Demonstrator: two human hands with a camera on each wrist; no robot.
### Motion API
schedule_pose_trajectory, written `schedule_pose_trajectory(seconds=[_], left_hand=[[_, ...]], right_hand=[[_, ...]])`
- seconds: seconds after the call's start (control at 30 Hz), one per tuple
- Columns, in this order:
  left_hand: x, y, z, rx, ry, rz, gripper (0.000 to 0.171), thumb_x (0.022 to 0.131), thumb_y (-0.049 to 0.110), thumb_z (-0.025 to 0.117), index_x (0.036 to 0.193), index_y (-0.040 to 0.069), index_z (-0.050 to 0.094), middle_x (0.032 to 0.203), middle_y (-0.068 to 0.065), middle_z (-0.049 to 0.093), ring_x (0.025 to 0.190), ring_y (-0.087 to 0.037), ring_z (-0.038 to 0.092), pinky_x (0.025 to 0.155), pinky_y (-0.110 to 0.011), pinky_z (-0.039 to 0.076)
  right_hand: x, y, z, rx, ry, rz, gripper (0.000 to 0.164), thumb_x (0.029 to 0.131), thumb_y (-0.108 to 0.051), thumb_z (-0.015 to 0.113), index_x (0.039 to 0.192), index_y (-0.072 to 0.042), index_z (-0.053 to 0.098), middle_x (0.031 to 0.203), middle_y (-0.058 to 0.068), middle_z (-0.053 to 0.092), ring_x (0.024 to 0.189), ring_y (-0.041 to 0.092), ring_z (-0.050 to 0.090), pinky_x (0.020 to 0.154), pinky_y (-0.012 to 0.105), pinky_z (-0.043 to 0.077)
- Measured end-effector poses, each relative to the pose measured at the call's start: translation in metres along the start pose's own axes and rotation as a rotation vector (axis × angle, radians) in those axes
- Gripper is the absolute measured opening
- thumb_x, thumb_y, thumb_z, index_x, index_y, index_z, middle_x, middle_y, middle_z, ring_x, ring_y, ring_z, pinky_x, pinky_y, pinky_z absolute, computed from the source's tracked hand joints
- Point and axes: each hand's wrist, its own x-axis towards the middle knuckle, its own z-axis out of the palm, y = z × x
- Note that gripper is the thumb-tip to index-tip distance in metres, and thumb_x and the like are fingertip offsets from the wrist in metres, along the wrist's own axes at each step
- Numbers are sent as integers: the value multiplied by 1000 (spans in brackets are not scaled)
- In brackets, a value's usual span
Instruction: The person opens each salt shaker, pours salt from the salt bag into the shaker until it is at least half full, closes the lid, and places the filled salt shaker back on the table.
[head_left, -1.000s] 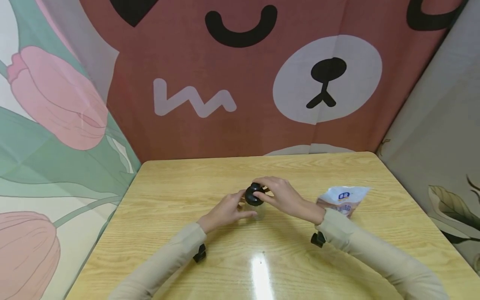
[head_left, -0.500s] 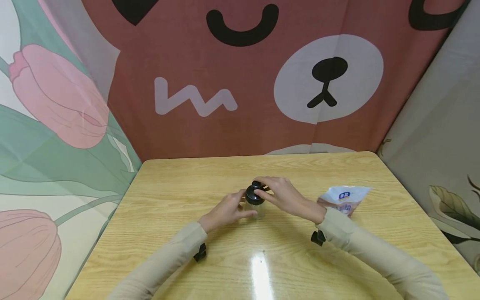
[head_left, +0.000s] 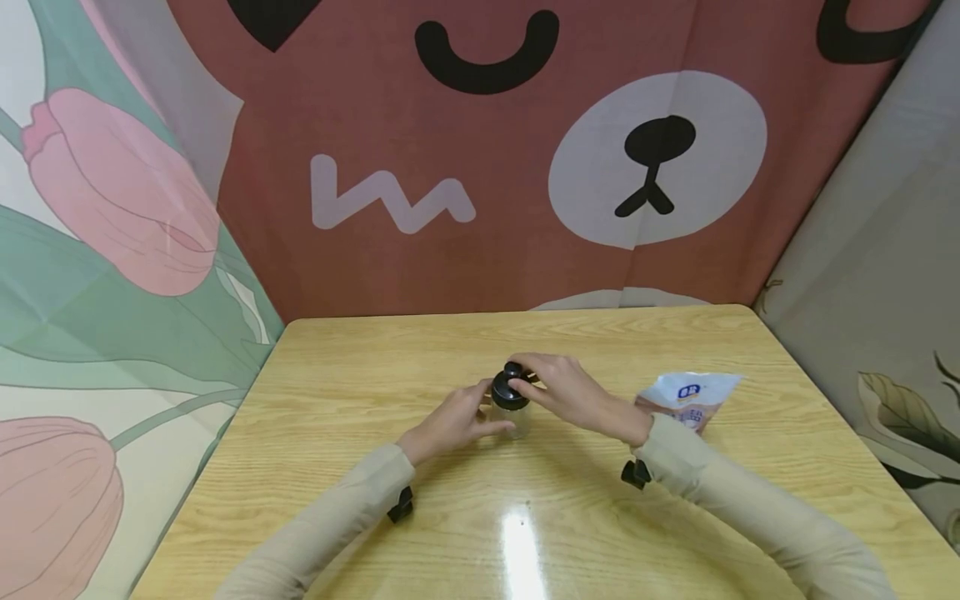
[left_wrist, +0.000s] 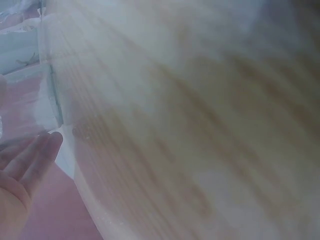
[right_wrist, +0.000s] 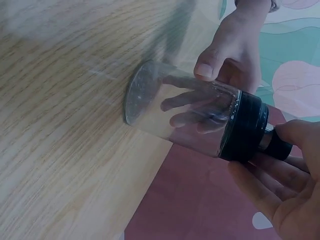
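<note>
A clear glass jar [right_wrist: 150, 100] stands upright on the table, topped by a black lid [head_left: 507, 395] with a small knob [right_wrist: 279, 146]. My left hand [head_left: 452, 423] holds the jar's side, its thumb in front and its fingers seen through the glass in the right wrist view. From the right, my right hand [head_left: 572, 395] grips the lid by its knob, thumb on one side and fingers on the other. The left wrist view catches only part of the left hand [left_wrist: 27, 165] beside clear glass [left_wrist: 30, 107]; much of that picture is blurred.
A white and pinkish plastic bag [head_left: 686, 393] with a blue logo stands right of the jar, partly behind the right forearm. Black wrist cameras [head_left: 636, 474] hang below both sleeves. A patterned curtain [head_left: 420, 275] rises behind the wooden table [head_left: 360, 358].
The lid was tilted over the jar's mouth a second ago and now sits level on it. Both hands keep nearly the same place, and the bag has not moved.
</note>
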Motion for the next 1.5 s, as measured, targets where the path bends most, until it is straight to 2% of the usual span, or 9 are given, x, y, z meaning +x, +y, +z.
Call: schedule_pose_trajectory(seconds=[0.27,0.4,0.73,0.97,1.3,1.5], left_hand=[[0,2,0,1,-5,-3,68,91,38,72,144,6,42,134,-9,59,109,-19,65,86,-26,55],[1,2,1,-3,-10,7,67,91,37,71,143,6,42,134,-9,60,110,-18,65,87,-27,55],[3,3,1,-5,-33,2,69,91,38,71,144,6,41,130,-8,62,109,-18,65,89,-28,54],[2,0,0,-4,-10,35,71,91,38,71,146,7,38,130,-9,62,109,-17,65,88,-25,54],[3,0,-1,-39,-20,38,65,91,34,72,142,5,42,131,-11,61,111,-17,64,89,-22,52],[2,1,-2,-42,-21,17,67,91,33,73,143,5,41,133,-10,60,112,-20,64,88,-21,52]], right_hand=[[1,1,-1,-32,-19,-5,27,99,-17,64,119,1,62,102,12,71,86,19,72,67,27,59],[-2,1,0,-50,-17,-10,27,98,-15,65,119,2,61,103,12,70,86,20,71,66,31,60],[-5,-1,0,-69,-4,-11,24,97,-13,67,116,0,60,101,11,69,86,20,71,64,29,59],[-7,0,-1,-1,34,-29,27,94,-9,70,116,3,59,106,15,68,92,24,71,74,33,60],[-2,2,-4,39,16,6,28,98,-15,65,120,1,60,108,12,69,92,19,71,72,25,58],[-3,2,-3,37,21,7,31,98,-15,66,123,2,60,111,14,69,93,21,71,72,30,60]])
